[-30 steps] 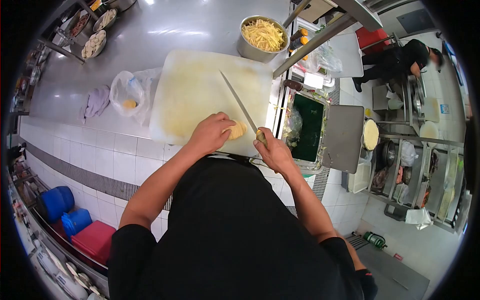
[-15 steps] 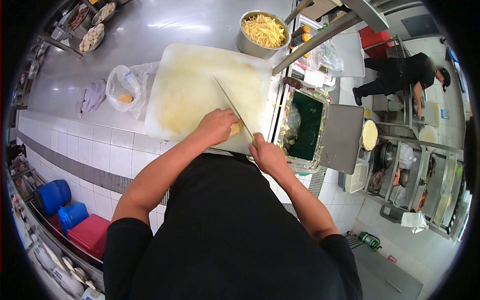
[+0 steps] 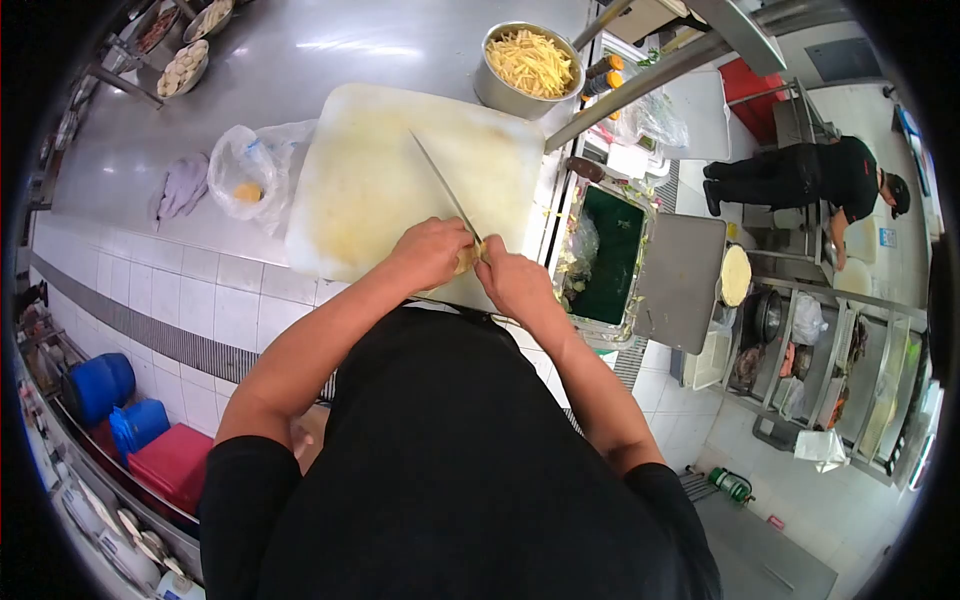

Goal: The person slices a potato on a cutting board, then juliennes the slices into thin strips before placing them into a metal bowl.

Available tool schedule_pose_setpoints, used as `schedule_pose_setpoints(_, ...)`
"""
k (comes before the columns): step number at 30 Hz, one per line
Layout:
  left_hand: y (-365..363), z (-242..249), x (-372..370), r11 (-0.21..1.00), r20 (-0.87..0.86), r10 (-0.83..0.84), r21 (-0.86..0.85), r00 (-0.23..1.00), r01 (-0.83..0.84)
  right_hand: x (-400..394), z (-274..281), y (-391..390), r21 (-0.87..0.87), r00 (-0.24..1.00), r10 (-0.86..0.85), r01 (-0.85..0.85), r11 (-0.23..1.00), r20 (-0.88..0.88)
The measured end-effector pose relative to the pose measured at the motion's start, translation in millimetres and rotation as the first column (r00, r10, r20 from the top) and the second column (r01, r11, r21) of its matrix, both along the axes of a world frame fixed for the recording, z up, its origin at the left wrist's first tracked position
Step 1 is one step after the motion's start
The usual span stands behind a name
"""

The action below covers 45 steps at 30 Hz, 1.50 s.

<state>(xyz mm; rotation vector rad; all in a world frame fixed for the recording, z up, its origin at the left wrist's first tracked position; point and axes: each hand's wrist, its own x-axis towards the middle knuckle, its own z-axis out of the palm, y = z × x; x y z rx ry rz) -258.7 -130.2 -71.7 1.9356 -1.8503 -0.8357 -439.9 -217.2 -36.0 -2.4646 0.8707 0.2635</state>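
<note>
My right hand (image 3: pixel 518 280) is closed round the handle of a long kitchen knife (image 3: pixel 440 180), whose blade points away over the white cutting board (image 3: pixel 380 150). Close beside it, the curled fingers of my left hand (image 3: pixel 432 252) press a pale yellow piece, which looks like peeled potato (image 3: pixel 465 262), against the board near its front edge. The blade runs along the piece by my left fingertips; whether it has entered the piece is hidden. Behind the board's far right corner, a metal pot (image 3: pixel 508 97) holds a heap of pale yellow strips (image 3: pixel 530 63).
Left of the board lie a clear plastic bag (image 3: pixel 232 160) with a yellow lump and a purple cloth (image 3: pixel 183 185). A green-lined bin (image 3: pixel 612 255) stands at the right, below a slanting metal post (image 3: pixel 650 85). Farther right, a co-worker (image 3: pixel 800 175) leans over a counter.
My right hand and the knife have moved left, closer to my left hand. My left hand stays on the piece. The co-worker has shifted slightly.
</note>
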Motion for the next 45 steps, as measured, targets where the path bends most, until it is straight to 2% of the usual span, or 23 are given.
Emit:
schedule_pose_setpoints(1, -1, 3, -1, 0.999, 0.007, 0.015, 0.037, 1.000, -0.015, 7, 15, -4, -0.014, 0.999, 0.029, -0.029, 0.999, 0.014)
schedule_pose_setpoints(2, -3, 6, 0, 0.997, 0.018, 0.038, 0.069, 0.999, -0.040, 3, 39, -4, 0.059, 0.996, 0.031, -0.026, 0.998, -0.081)
schedule_pose_setpoints(4, 1, 0, 0, 0.998, 0.009, 0.057, 0.005, 0.998, -0.057, -23, 50, 6, 0.070, 0.988, 0.039, -0.029, 0.997, -0.151)
schedule_pose_setpoints(5, 3, -3, 0, 0.996, 0.001, 0.071, -0.053, 0.997, -0.071, -32, 50, 11, 0.091, 0.986, 0.036, -0.021, 0.996, -0.163)
schedule_pose_setpoints(7, 5, -2, 1, 0.996, -0.010, 0.071, -0.045, 0.997, -0.071, -30, 22, 17, 0.113, 0.986, -0.002, 0.021, 0.993, -0.165)
schedule_pose_setpoints(9, 4, 2, 1, 0.998, -0.023, 0.055, -0.034, 0.998, -0.056, -14, -13, 10, 0.040, 0.999, -0.015, 0.017, 0.999, -0.044)
schedule_pose_setpoints(10, 3, 3, 2, 0.999, -0.020, 0.053, -0.007, 0.998, -0.054, 1, -10, 5, 0.008, 1.000, 0.002, -0.002, 1.000, -0.002)
schedule_pose_setpoints(12, 4, 1, -1, 0.999, -0.020, 0.028, 0.021, 0.999, -0.028, 5, 17, 1, 0.036, 0.999, 0.008, -0.006, 0.999, -0.033)
schedule_pose_setpoints(14, 6, -15, 0, 0.995, 0.011, 0.058, -0.085, 0.998, -0.056, 0, 51, 2, 0.065, 0.990, 0.034, -0.025, 0.998, -0.139)
schedule_pose_setpoints(17, 9, -6, 1, 0.995, -0.023, 0.079, -0.062, 0.997, -0.080, -29, 32, 18, 0.118, 0.984, -0.009, 0.030, 0.993, -0.176)
schedule_pose_setpoints(19, 9, -2, 0, 0.995, -0.029, 0.078, -0.056, 0.997, -0.079, -18, 6, 20, 0.104, 0.991, -0.025, 0.039, 0.994, -0.132)
schedule_pose_setpoints(21, 8, -2, 1, 0.996, -0.029, 0.076, -0.053, 0.997, -0.077, 7, -3, 6, 0.017, 1.000, 0.017, -0.017, 1.000, 0.000)
schedule_pose_setpoints(23, 6, -4, 1, 0.997, -0.016, 0.062, -0.041, 0.998, -0.062, 11, 12, 0, 0.008, 0.999, 0.028, -0.028, 1.000, -0.028)
schedule_pose_setpoints(25, 8, -13, 1, 0.993, -0.010, 0.073, -0.089, 0.997, -0.074, -4, 51, 7, 0.100, 0.989, 0.048, -0.034, 0.994, -0.140)
schedule_pose_setpoints(26, 9, -17, -1, 0.987, -0.008, 0.088, -0.133, 0.996, -0.088, -20, 49, 12, 0.121, 0.992, 0.040, -0.025, 0.992, -0.119)
schedule_pose_setpoints(29, 10, -3, -1, 0.990, -0.035, 0.106, -0.093, 0.994, -0.109, -26, -4, 18, 0.087, 0.997, -0.009, 0.016, 0.996, -0.081)
schedule_pose_setpoints(30, 10, -3, -1, 0.990, -0.035, 0.101, -0.092, 0.994, -0.104, -17, -14, 13, 0.060, 1.000, 0.005, -0.005, 0.998, -0.007)
schedule_pose_setpoints(33, 11, -4, -2, 0.997, -0.003, 0.051, -0.058, 0.999, -0.051, 9, 9, -4, 0.047, 0.998, 0.055, -0.054, 0.997, -0.009)
schedule_pose_setpoints(35, 11, -9, -2, 0.988, 0.004, 0.113, -0.102, 0.994, -0.112, -4, 48, 7, 0.109, 0.991, 0.044, -0.030, 0.994, -0.124)
schedule_pose_setpoints(38, 12, -1, -2, 0.990, -0.036, 0.124, -0.064, 0.992, -0.126, -27, 19, 18, 0.130, 0.993, 0.029, -0.014, 0.991, -0.113)
schedule_pose_setpoints(41, 13, 0, -3, 0.986, -0.066, 0.122, -0.104, 0.990, -0.128, -5, -19, 10, 0.046, 0.999, -0.028, 0.029, 0.999, -0.015)
schedule_pose_setpoints(43, 17, 1, -4, 0.990, -0.046, 0.105, -0.093, 0.993, -0.109, 13, -6, 2, 0.004, 0.999, 0.000, 0.000, 1.000, 0.045)
schedule_pose_setpoints(45, 14, 4, 1, 0.990, -0.026, 0.100, -0.096, 0.995, -0.102, 16, 26, -2, 0.024, 0.999, -0.007, 0.006, 1.000, 0.034)
